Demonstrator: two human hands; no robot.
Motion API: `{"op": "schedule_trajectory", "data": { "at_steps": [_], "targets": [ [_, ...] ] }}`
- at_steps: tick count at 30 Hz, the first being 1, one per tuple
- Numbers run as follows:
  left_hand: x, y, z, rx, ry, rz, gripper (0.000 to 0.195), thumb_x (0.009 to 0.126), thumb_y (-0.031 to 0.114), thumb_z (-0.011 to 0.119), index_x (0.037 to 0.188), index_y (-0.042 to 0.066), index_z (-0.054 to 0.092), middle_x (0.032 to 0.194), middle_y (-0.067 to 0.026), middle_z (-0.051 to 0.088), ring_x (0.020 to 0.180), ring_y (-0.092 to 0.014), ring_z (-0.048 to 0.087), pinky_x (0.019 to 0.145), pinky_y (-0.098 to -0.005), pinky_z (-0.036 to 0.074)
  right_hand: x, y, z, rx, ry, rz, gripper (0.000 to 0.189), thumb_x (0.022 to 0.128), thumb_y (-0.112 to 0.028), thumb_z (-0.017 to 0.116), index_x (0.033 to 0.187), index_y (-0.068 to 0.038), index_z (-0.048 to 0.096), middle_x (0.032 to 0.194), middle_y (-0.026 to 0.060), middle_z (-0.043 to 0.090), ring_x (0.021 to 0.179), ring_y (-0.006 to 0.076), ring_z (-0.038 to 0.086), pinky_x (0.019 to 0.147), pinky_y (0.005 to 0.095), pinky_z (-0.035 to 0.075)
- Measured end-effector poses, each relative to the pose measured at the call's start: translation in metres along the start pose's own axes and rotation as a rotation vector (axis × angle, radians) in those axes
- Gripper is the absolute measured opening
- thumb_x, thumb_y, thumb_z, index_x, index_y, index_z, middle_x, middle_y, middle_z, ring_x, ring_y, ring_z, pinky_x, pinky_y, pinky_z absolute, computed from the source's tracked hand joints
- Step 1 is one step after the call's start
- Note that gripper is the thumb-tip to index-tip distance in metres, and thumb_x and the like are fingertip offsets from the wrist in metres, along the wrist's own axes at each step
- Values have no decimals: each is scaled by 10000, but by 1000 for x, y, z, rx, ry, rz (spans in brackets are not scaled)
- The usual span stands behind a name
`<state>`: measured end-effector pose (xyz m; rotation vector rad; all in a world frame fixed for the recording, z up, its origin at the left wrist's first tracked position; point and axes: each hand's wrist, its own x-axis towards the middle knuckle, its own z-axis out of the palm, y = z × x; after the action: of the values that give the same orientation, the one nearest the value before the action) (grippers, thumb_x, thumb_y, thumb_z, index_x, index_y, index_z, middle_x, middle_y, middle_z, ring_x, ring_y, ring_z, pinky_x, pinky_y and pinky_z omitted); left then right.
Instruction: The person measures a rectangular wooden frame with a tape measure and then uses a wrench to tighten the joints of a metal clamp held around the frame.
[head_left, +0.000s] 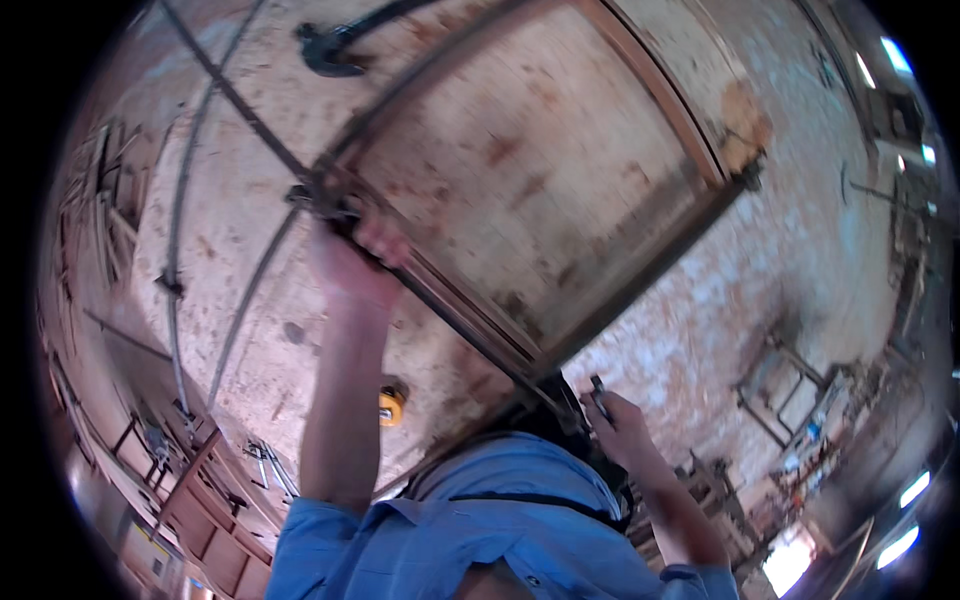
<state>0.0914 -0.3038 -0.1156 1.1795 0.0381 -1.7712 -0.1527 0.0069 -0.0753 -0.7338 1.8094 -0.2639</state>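
Note:
A rectangular wooden frame (630, 300) lies on a worn, stained workbench top (480, 150). Along its near left side runs a long metal bar clamp (247, 112). My left hand (356, 259) is wrapped around the clamp's bar and sliding jaw, beside the frame's corner; the hand is slightly blurred. My right hand (619, 427) is at the clamp's near end, off the bench edge, with its fingers closed around a small dark handle (600, 394). Another bar clamp's dark end (334, 49) rests beyond the frame.
A yellow tape measure (390, 406) lies on the bench near my left forearm. More metal bars (176, 225) cross the bench at left. Wood strips (109, 202) are stacked at far left, a small wooden frame or stool (784, 390) stands on the floor at right.

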Motion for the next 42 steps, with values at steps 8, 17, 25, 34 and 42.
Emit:
{"op": "schedule_trajectory", "data": {
  "at_steps": [8,17,25,34,42],
  "targets": [
    [4,7,-10,-55,-257,11,285,1003,283,418,812,111,543,569,38,338,497,-106,337,421,-252,308,-3,8,16,-4,-33,-282,141,906,-125,616,1009,-36,652,1130,187,650,1024,359,643,870,373,518],
    [13,-2,10,114,108,49,343,1030,376,392,816,128,494,612,21,374,522,-123,341,446,-273,295,5,41,24,109,-165,-74,234,952,-159,582,1148,-63,666,889,149,670,818,285,640,786,368,512],
    [23,-14,28,214,262,194,317,1033,368,378,851,124,468,653,3,420,541,-144,367,483,-296,291,22,63,41,511,-231,17,338,1022,-200,464,1231,-3,642,896,109,711,710,142,649,657,286,531],
    [27,-43,42,276,188,260,255,1036,342,453,930,111,475,743,-18,486,617,-163,462,555,-335,389,40,57,-5,546,-409,254,510,1053,-369,321,1224,-16,646,825,103,732,640,187,690,536,259,489],
    [23,0,5,45,-277,196,334,1058,354,370,1062,64,536,790,-17,489,690,-153,434,636,-304,387,33,50,11,212,-39,-139,232,943,-203,618,1113,-57,677,874,122,679,876,206,682,765,359,516]
  ]
}}
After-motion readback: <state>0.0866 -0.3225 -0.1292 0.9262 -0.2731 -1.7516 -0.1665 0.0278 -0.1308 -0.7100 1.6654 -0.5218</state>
